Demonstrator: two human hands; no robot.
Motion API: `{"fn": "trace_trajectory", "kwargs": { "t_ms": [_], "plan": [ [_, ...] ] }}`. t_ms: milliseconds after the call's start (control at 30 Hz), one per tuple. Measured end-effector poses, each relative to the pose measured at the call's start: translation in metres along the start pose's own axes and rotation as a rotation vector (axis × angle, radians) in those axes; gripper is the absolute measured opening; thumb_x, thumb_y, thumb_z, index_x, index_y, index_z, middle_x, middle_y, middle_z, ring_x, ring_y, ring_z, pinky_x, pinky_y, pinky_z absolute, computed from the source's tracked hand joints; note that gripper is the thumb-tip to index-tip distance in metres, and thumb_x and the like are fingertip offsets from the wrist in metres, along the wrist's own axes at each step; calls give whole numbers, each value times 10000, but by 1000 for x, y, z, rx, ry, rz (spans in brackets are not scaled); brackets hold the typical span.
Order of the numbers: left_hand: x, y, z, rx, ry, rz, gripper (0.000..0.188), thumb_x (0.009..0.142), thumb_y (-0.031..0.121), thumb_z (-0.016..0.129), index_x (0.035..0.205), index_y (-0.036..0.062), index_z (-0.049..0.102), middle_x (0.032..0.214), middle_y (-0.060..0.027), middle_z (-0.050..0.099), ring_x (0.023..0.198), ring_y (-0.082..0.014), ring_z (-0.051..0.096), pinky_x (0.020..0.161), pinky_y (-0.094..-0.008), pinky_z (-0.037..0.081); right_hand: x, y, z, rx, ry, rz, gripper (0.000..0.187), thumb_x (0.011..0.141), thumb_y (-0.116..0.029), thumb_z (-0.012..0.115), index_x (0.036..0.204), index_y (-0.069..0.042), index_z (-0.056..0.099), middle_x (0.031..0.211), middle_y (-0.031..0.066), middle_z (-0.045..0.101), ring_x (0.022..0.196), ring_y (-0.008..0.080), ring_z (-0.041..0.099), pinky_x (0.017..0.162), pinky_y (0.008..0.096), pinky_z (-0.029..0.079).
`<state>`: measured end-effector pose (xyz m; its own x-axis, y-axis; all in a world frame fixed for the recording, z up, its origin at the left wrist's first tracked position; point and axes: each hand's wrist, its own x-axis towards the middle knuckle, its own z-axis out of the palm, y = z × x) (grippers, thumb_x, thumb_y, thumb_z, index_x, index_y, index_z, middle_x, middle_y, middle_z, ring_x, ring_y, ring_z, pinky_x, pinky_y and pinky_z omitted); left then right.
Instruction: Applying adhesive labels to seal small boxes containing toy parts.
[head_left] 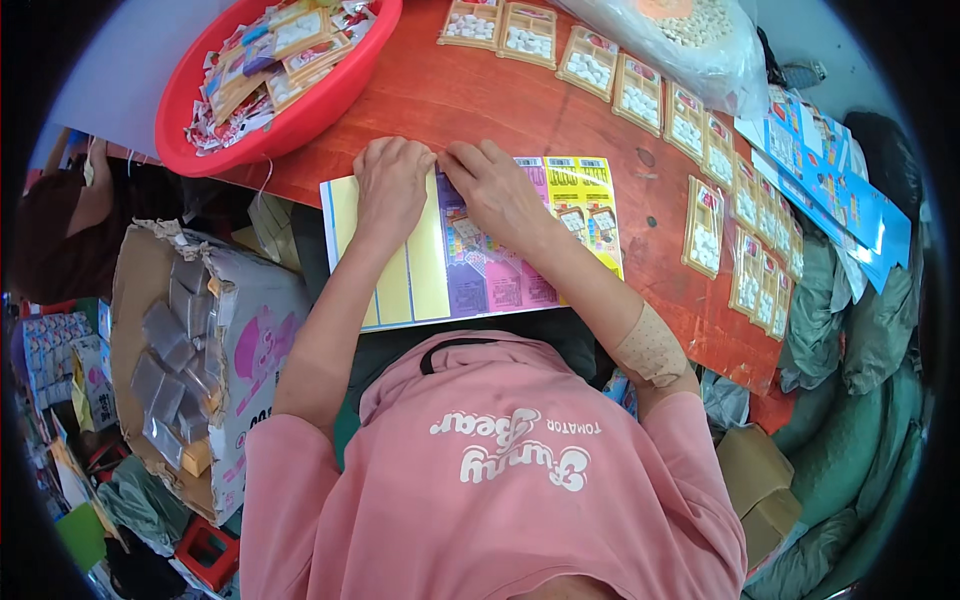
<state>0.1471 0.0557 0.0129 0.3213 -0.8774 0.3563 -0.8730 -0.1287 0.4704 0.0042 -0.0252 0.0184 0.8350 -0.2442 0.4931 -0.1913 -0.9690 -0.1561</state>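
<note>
A glossy label sheet (503, 292) lies at the table's near edge, partly over my lap. Its left part shows plain pale yellow strips; the rest is printed in purple, pink and yellow columns. My left hand (394, 190) rests on the yellow part with its fingers curled together at the sheet's far edge. Beside it, my right hand (497, 200) lies over the purple column, fingers bent and thumb side toward the left hand. Both sets of fingertips meet near the purple column's top and are closed on the sheet there; exactly what they pinch is partly hidden.
A red basin (290, 140) of small packets stands at the far left. Small trays (588, 62) of white pieces curve along the table's far and right side. A clear bag (690, 50) lies behind them, blue printed sheets (840, 190) to the right. A cardboard box (250, 330) holds clear cases.
</note>
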Motion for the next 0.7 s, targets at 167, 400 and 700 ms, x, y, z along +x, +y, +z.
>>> {"fn": "trace_trajectory", "kwargs": {
  "t_ms": [167,400,700],
  "plan": [
    [0,1,-1,48,-32,-37,215,911,227,478,845,51,581,905,-102,578,1025,-276,478,940,-438,295,-9,2,-2,5,-33,-78,340,707,-57,560,1035,27,596,1085,135,550,909,262,533,806,335,456],
    [2,-4,5,61,44,36,214,912,241,481,839,59,567,867,-91,565,946,-282,488,838,-418,335,-1,8,3,-8,3,-48,356,719,-69,553,1058,29,592,1085,127,563,931,252,546,802,333,464],
    [4,1,7,98,-37,-16,198,899,218,479,869,51,584,921,-106,582,1022,-284,486,914,-442,319,-9,12,-8,-126,-34,-191,285,744,-101,578,1017,-24,597,1108,106,562,990,239,543,760,322,472]
  ]
}}
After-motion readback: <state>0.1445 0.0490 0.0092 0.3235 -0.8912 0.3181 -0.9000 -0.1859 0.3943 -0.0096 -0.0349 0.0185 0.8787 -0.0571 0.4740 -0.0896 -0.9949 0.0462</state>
